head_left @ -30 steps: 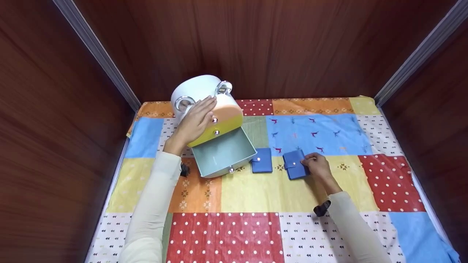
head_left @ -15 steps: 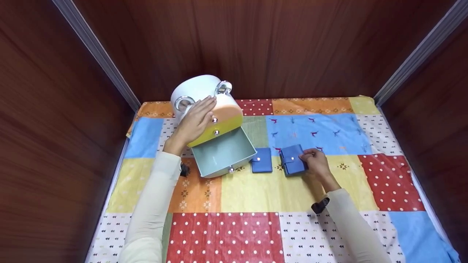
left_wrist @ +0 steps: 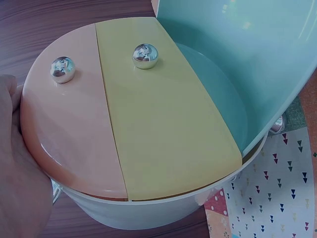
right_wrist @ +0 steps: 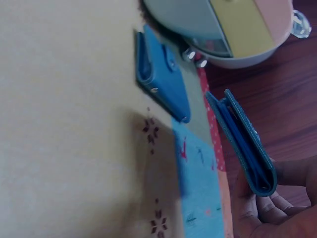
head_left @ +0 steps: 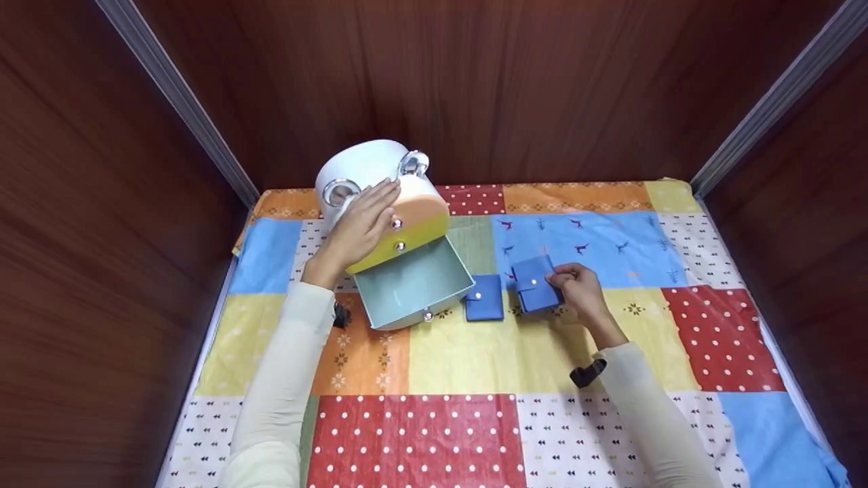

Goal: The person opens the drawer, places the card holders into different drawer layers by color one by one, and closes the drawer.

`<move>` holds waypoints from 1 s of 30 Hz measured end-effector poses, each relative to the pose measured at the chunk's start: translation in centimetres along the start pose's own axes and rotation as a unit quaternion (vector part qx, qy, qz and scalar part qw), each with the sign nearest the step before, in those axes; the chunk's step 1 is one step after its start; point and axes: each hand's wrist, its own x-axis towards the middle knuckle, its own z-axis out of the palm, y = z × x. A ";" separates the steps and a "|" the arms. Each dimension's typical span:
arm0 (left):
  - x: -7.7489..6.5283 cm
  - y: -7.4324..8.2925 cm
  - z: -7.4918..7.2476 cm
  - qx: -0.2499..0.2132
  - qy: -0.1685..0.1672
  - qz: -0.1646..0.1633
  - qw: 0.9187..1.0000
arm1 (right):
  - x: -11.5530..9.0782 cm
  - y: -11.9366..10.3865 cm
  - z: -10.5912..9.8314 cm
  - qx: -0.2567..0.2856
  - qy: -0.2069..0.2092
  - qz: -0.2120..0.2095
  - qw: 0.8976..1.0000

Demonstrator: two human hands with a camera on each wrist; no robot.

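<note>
My left hand [head_left: 359, 227] lies with straight fingers on top of a white, rounded drawer cabinet [head_left: 369, 161]. Its orange drawer [left_wrist: 69, 129] and yellow drawer [left_wrist: 153, 114] are closed, each with a silver knob. The pale green bottom drawer [head_left: 413, 278] is pulled out, its bare inside showing. My right hand [head_left: 584, 293] pinches a blue wallet [head_left: 531, 271] by its right edge, thumb and fingers on either side. In the right wrist view this wallet [right_wrist: 245, 141] hangs above the cloth, strap snapped. A second blue wallet [head_left: 485, 308] lies beside the drawer's front right corner.
A patchwork tablecloth [head_left: 461, 366] covers the table. Brown wood-look panels [head_left: 542, 88] stand behind and on both sides, with metal strips at the corners. Two silver rings [head_left: 339, 192] stick up from the cabinet's top. A black wrist camera [head_left: 588, 373] sits at my right cuff.
My right hand has lifted the wallet and carried it a little left and away from me, towards the cabinet. The left hand, the cabinet and the other wallet stay put.
</note>
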 end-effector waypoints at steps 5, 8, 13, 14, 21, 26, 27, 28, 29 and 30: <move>-0.1 0.0 0.0 0.000 -0.001 -0.004 1.000 | 0.2 -0.8 0.5 -0.001 -0.001 -0.001 1.000; -0.1 0.0 0.0 0.000 -0.001 -0.004 1.000 | 0.3 -1.2 0.7 -0.006 0.000 -0.001 1.000; -0.1 0.0 0.0 0.000 -0.001 -0.002 1.000 | 0.4 -1.9 1.3 0.003 0.000 0.000 1.000; -0.1 0.0 -0.1 0.001 -0.001 -0.002 1.000 | 0.4 -2.1 1.5 0.005 -0.002 -0.001 1.000; 0.0 0.2 -0.1 0.005 -0.003 -0.005 1.000 | 0.2 -3.1 2.4 0.011 -0.005 -0.004 1.000; 0.0 0.1 0.0 0.004 0.001 -0.001 1.000 | 0.3 -3.8 3.3 0.017 -0.006 -0.010 1.000; 0.0 0.1 0.0 0.004 0.002 0.002 1.000 | 0.3 -4.0 3.5 0.018 -0.005 -0.013 1.000; 0.0 0.1 0.0 0.004 0.002 0.003 1.000 | 0.4 -4.1 3.7 0.020 -0.005 -0.016 1.000; 0.0 0.1 0.0 0.004 0.002 0.004 1.000 | 0.5 -4.2 3.9 0.026 -0.005 -0.018 0.999; 0.0 0.1 -0.1 0.003 0.003 0.005 1.000 | 0.5 -4.4 4.1 0.032 -0.006 -0.020 0.999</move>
